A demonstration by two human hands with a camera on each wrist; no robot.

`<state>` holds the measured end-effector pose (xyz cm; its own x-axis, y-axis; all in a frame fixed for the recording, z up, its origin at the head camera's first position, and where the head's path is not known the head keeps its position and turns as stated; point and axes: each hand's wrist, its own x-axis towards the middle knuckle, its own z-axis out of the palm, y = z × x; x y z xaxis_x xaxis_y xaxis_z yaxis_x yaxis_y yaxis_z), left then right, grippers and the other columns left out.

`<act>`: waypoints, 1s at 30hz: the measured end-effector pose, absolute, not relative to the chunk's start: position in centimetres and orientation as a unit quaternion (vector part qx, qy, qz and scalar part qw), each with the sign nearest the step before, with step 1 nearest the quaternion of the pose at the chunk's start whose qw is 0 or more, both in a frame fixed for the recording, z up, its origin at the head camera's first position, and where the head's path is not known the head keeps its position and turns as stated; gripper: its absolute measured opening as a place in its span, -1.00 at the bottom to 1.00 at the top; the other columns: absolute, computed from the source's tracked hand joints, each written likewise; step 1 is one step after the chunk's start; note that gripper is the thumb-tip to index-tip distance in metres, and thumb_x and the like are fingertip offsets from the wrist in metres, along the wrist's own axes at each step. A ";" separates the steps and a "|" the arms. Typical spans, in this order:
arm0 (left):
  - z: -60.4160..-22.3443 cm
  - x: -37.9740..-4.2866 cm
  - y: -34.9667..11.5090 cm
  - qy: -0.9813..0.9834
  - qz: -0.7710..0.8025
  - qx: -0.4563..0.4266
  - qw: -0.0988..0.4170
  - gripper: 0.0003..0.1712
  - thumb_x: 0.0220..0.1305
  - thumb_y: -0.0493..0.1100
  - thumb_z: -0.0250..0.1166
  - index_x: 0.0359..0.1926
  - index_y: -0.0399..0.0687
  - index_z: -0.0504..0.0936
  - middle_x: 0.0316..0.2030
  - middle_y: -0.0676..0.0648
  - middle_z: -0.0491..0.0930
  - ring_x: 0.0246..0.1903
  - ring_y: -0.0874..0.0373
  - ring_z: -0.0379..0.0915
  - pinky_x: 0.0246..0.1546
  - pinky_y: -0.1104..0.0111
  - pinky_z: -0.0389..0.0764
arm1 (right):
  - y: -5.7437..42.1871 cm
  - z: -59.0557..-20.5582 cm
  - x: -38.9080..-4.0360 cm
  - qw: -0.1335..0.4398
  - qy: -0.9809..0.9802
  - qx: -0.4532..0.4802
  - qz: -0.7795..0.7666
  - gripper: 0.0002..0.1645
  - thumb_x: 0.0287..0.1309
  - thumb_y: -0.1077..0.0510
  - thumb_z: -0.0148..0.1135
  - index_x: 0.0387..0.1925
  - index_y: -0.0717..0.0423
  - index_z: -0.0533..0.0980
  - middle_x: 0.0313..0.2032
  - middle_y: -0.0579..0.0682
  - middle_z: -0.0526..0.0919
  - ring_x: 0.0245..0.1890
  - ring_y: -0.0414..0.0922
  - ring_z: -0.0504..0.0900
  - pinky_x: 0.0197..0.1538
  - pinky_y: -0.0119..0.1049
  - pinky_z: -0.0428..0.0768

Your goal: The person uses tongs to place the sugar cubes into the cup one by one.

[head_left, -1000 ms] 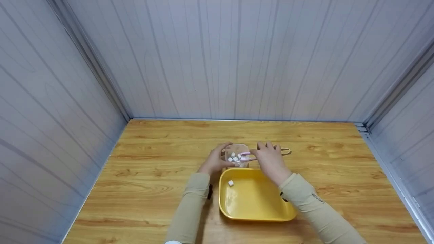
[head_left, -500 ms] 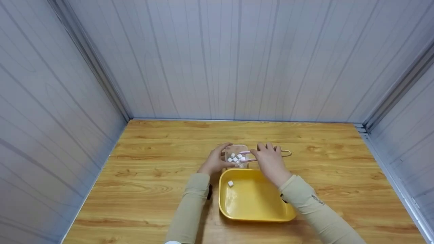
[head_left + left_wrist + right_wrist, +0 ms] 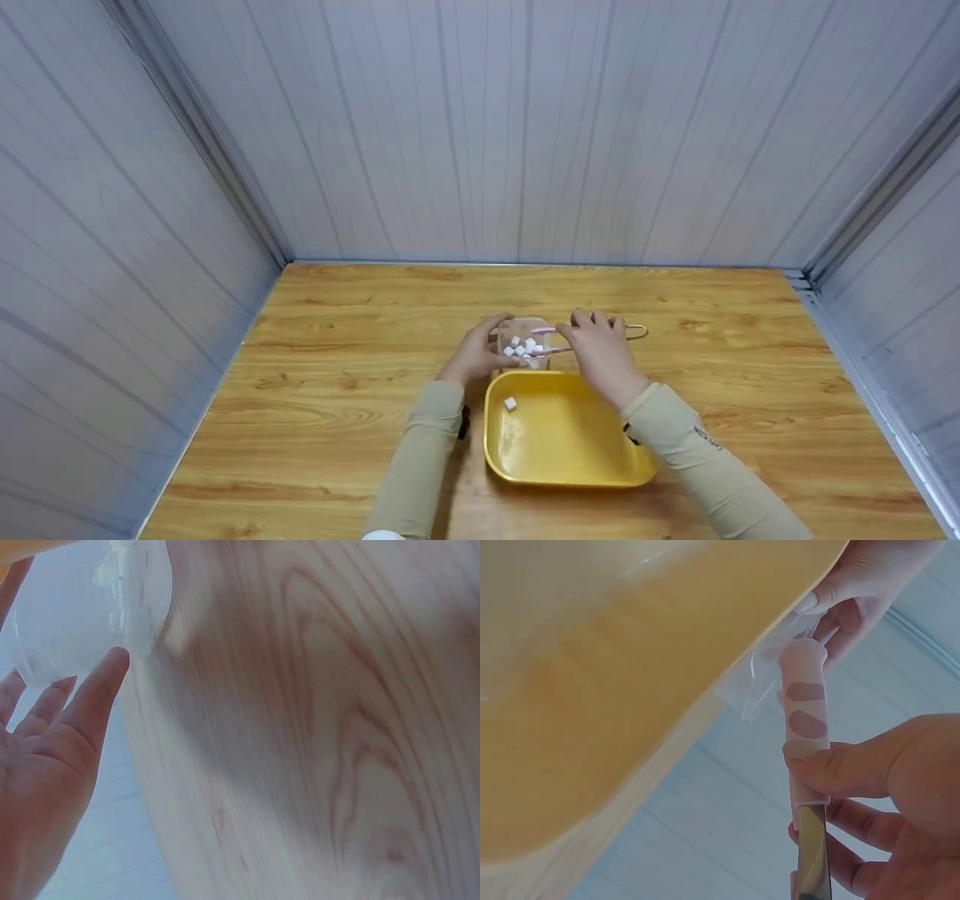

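My left hand holds a small clear plastic container, thumb on the near side and fingers round the far side. Several white cubes lie inside it. In the left wrist view the fingers rest against the container's wall. My right hand grips a pair of tongs with pink tips and a gold-coloured bend. Its two tips stand apart over the container, close by the cubes. The right wrist view shows the thumb pressing on the tongs' pink arm.
A yellow plastic basin stands just in front of the container, with one white cube near its far left corner. My right forearm passes over its right side. The wooden table is closed in by panelled walls.
The tongs' tips have spread wider apart, and my right hand has shifted slightly up and to the right. My left hand and the container stay nearly in place.
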<state>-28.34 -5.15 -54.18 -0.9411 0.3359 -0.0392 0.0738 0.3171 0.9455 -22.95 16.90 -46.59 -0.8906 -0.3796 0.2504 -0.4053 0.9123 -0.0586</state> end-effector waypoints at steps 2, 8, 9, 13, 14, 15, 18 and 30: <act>-54.1 -28.4 -5.2 0.806 0.566 0.133 0.114 -0.04 -0.10 -0.27 0.56 0.35 0.14 0.34 0.34 -0.10 0.25 0.23 -0.15 0.28 0.17 0.20 0.46 | 17.1 -46.4 -22.9 0.117 -0.971 0.202 0.057 -0.47 0.06 0.50 0.25 0.01 -0.03 0.63 -0.18 0.04 0.51 -0.20 0.08 0.39 -0.21 0.04 0.33; -53.9 -28.5 -5.2 0.808 0.562 0.136 0.116 -0.05 -0.09 -0.28 0.55 0.35 0.13 0.34 0.33 -0.10 0.26 0.25 -0.14 0.26 0.17 0.21 0.45 | 17.7 -45.9 -22.4 0.122 -0.970 0.205 0.055 -0.46 0.04 0.50 0.27 0.02 -0.02 0.62 -0.16 0.04 0.50 -0.18 0.07 0.37 -0.20 0.05 0.34; -53.9 -28.5 -5.2 0.807 0.563 0.136 0.116 -0.05 -0.10 -0.28 0.55 0.35 0.13 0.34 0.33 -0.11 0.26 0.25 -0.14 0.26 0.17 0.20 0.45 | 17.8 -45.9 -22.3 0.123 -0.969 0.206 0.055 -0.45 0.04 0.50 0.28 0.02 -0.02 0.62 -0.16 0.04 0.50 -0.18 0.07 0.37 -0.20 0.04 0.33; -53.8 -28.4 -5.2 0.807 0.563 0.136 0.114 -0.04 -0.10 -0.29 0.55 0.35 0.11 0.33 0.33 -0.14 0.26 0.25 -0.15 0.26 0.18 0.20 0.45 | 17.9 -45.7 -21.7 0.128 -0.967 0.212 0.060 -0.45 0.04 0.51 0.27 0.03 -0.02 0.62 -0.16 0.03 0.50 -0.17 0.07 0.38 -0.18 0.05 0.35; -53.8 -28.4 -5.2 0.806 0.564 0.137 0.113 -0.04 -0.10 -0.29 0.55 0.35 0.10 0.33 0.33 -0.15 0.26 0.25 -0.16 0.26 0.17 0.20 0.45 | 17.8 -45.6 -21.5 0.129 -0.966 0.215 0.060 -0.45 0.05 0.51 0.27 0.03 -0.03 0.62 -0.16 0.03 0.50 -0.17 0.07 0.38 -0.18 0.05 0.35; -53.8 -28.4 -5.2 0.807 0.564 0.137 0.113 -0.04 -0.10 -0.29 0.55 0.35 0.10 0.33 0.33 -0.16 0.25 0.25 -0.16 0.26 0.17 0.20 0.45 | 17.8 -45.6 -21.3 0.131 -0.965 0.218 0.060 -0.44 0.05 0.51 0.26 0.03 -0.03 0.61 -0.16 0.03 0.50 -0.18 0.07 0.38 -0.17 0.05 0.36; -53.7 -28.4 -5.2 0.807 0.563 0.135 0.114 -0.04 -0.09 -0.30 0.54 0.36 0.11 0.32 0.33 -0.15 0.25 0.25 -0.15 0.26 0.18 0.22 0.44 | 17.7 -45.4 -20.7 0.134 -0.962 0.230 0.055 -0.42 0.05 0.52 0.25 0.04 -0.05 0.60 -0.15 0.02 0.50 -0.20 0.06 0.38 -0.17 0.06 0.37; -54.0 -28.3 -5.0 0.805 0.566 0.138 0.107 -0.05 -0.09 -0.34 0.54 0.36 0.01 0.32 0.33 -0.20 0.24 0.24 -0.20 0.25 0.19 0.19 0.43 | 16.5 -44.8 -18.8 0.144 -0.950 0.276 0.038 -0.34 -0.09 0.52 0.36 0.04 -0.06 0.58 -0.11 0.03 0.51 -0.16 0.06 0.41 -0.17 0.03 0.43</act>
